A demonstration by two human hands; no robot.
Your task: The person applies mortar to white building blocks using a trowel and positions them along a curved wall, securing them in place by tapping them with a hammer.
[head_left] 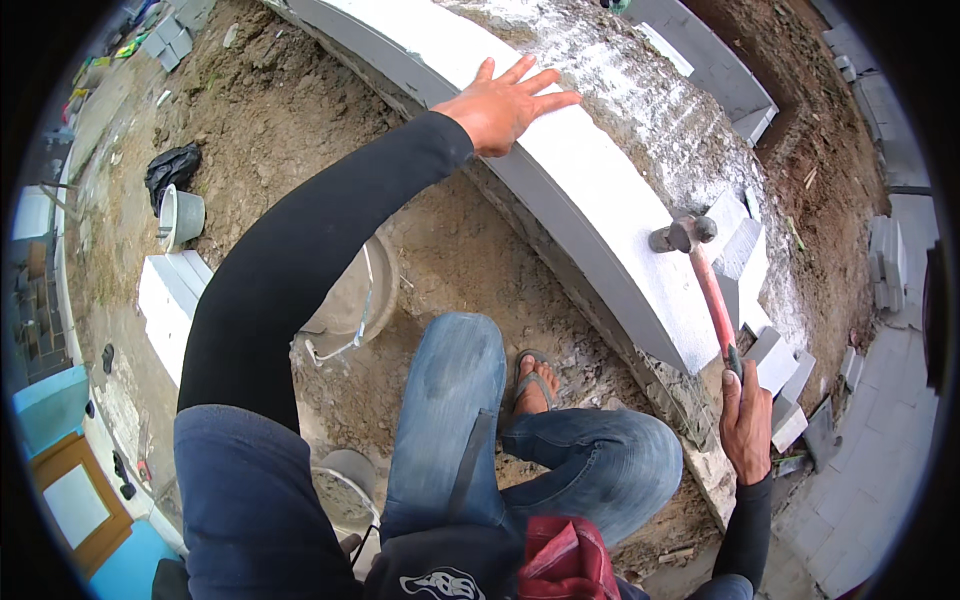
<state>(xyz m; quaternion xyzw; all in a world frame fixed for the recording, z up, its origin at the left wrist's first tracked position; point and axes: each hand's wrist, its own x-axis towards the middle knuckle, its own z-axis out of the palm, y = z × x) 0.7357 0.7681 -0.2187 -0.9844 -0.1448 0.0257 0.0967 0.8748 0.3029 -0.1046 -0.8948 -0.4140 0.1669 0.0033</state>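
Observation:
My left hand (503,108) lies with fingers spread on the white top of a row of light concrete blocks (590,190). In my right hand (746,425), fingers wrapped around the dark grip, is a hammer (712,290) with a red handle. Its metal head is over the right end of the block row; I cannot tell whether it touches. The row runs from the upper left down to the right on a rough mortar footing (660,385). Cut block pieces (742,262) lie just beyond the hammer.
Left of my knees stand a large round tub (375,300) and a bucket (347,470). Farther left are a grey bucket (183,217), a black plastic bag (172,170) and stacked blocks (170,300). Another block wall (700,60) stands beyond the dusty soil.

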